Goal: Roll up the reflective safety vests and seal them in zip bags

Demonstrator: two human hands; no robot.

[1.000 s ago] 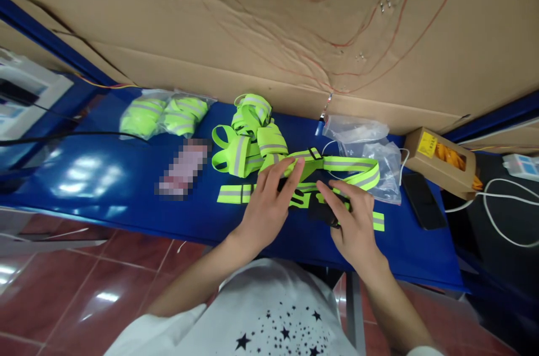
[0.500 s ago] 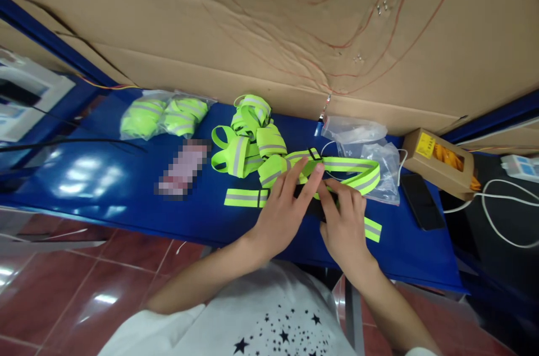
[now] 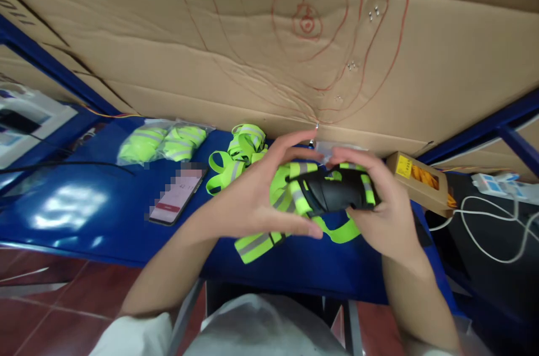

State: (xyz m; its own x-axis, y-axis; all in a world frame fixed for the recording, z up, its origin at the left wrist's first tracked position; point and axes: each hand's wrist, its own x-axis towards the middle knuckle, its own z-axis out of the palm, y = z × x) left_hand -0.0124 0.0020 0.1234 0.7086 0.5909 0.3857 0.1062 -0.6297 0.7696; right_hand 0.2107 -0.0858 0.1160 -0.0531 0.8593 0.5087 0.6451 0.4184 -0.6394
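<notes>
My right hand [image 3: 385,204] grips the right end of a black curved plastic piece [image 3: 337,193], raised over the table. Neon-yellow straps with a grey reflective stripe [image 3: 298,197] pass through and around both its ends. My left hand [image 3: 256,196] is at the piece's left end, thumb below and fingers above, spread wide apart. A loose strap end with a black slider [image 3: 255,246] hangs beneath my left hand. Behind my left wrist lies a heap of the same yellow strapping [image 3: 248,145]. Whether my left fingers touch the strap, I cannot tell.
Two clear bags of yellow straps [image 3: 164,142] lie at the back left of the blue table [image 3: 101,235]. A phone [image 3: 179,193] sits in front of them. At right are a cardboard box [image 3: 421,182] with orange contents and white cables [image 3: 488,255]. Cardboard [image 3: 236,64] stands behind.
Both hands have lifted the black piece with its straps off the table and turned it into view. My left hand has spread its fingers; my right has closed around the right end.
</notes>
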